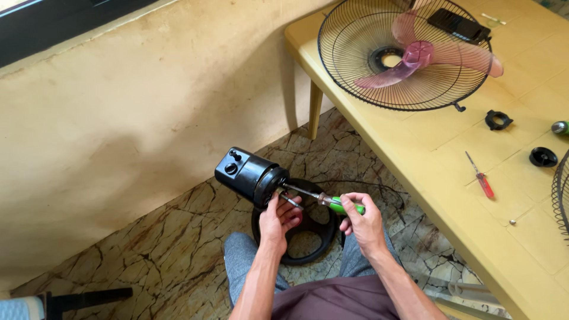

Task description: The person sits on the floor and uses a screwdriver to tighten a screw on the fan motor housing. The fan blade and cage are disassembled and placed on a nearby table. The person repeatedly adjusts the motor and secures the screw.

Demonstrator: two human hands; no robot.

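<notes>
Both forearms reach from the lap. Right hand (360, 222) fingers close around a green-handled screwdriver (332, 202), its tip at the black fan motor housing (250, 173), which the left hand (278, 220) grips from below, above the floor beside a yellow table (415, 154).

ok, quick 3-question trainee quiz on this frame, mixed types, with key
1. True or false: the right hand holds a green-handled screwdriver whose tip points at the black fan motor housing.
2. Multiple choice: the pink fan blade lies on
A. the stone floor
B. the wire fan guard on the yellow table
C. the person's lap
3. Fill in: the spare screwdriver lying on the table has a ___ handle.

Key
1. true
2. B
3. red
</notes>
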